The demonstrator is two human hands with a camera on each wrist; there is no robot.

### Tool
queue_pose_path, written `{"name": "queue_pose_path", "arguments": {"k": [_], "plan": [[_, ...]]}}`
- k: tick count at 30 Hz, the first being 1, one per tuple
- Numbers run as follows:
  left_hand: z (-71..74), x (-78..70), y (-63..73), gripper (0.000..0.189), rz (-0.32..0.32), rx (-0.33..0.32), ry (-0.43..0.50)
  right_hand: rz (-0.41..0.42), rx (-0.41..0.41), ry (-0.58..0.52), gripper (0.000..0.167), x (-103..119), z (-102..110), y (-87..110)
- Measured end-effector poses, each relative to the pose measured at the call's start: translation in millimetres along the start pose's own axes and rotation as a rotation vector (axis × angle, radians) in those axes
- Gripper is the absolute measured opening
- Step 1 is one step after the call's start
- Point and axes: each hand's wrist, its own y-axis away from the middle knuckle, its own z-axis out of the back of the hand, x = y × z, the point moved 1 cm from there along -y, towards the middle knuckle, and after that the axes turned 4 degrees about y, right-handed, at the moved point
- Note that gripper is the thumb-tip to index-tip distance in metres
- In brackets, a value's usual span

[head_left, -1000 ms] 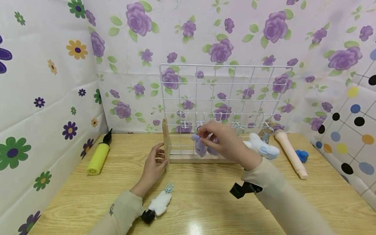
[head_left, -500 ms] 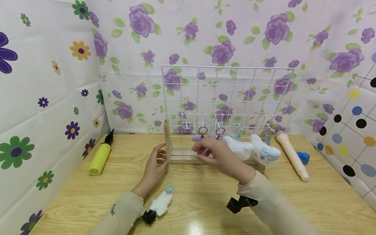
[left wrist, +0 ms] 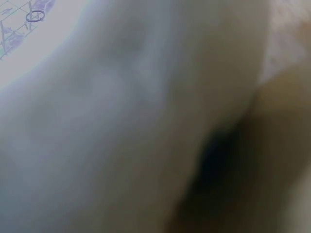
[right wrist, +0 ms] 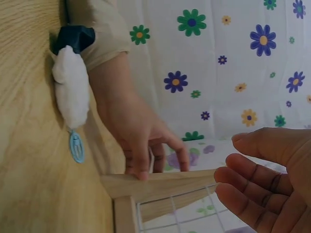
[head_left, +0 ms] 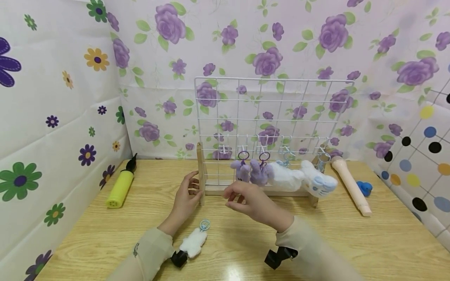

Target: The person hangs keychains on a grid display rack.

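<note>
My left hand point(head_left: 186, 197) holds the left wooden post point(head_left: 200, 168) of a white wire grid rack point(head_left: 274, 80). Two purple plush keychains, a left one point(head_left: 241, 171) and a right one point(head_left: 260, 175), hang by purple rings from the rack's hooks. To their right hang a fluffy white plush keychain point(head_left: 286, 178) and a white one with a light blue patch point(head_left: 319, 181). In front of the purple pair is my right hand point(head_left: 251, 201), fingers loosely bent and holding nothing. Beside my left wrist, another white plush keychain point(head_left: 194, 242) with a blue ring lies on the table.
A yellow hand pump point(head_left: 120, 189) with a black nozzle lies at the left. Right of the rack are a pale pink tube point(head_left: 350, 186) and a small blue toy point(head_left: 365, 188). The leftmost hook point(head_left: 224, 149) bears nothing. Patterned cloth surrounds the wooden table point(head_left: 225, 238).
My right hand has let go of the left purple plush keychain and drawn back down toward me. That keychain now hangs from its hook. My left hand stays at the post.
</note>
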Motion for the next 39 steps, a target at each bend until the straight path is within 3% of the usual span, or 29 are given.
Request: {"name": "queue_pose_path", "arguments": {"k": [2,8,26,39], "plan": [[-0.3,6.0,-1.0,0.066,-0.007,-0.003,0.003,-0.002,0.014,-0.009,0.015,-1.7,-5.8,0.1],[0.1,6.4,-0.7,0.066,-0.013,-0.006,0.017,0.0,0.054,-0.022,0.012,-10.3,-24.2,0.8],[-1.1,9.6,-1.0,0.065,-0.035,-0.025,0.014,-0.136,0.191,-0.049,0.016,-27.6,-66.6,-3.6],[-0.9,10.2,-1.2,0.064,-0.054,-0.035,0.013,-0.114,0.244,0.025,0.015,-27.7,-84.0,-14.1]]}}
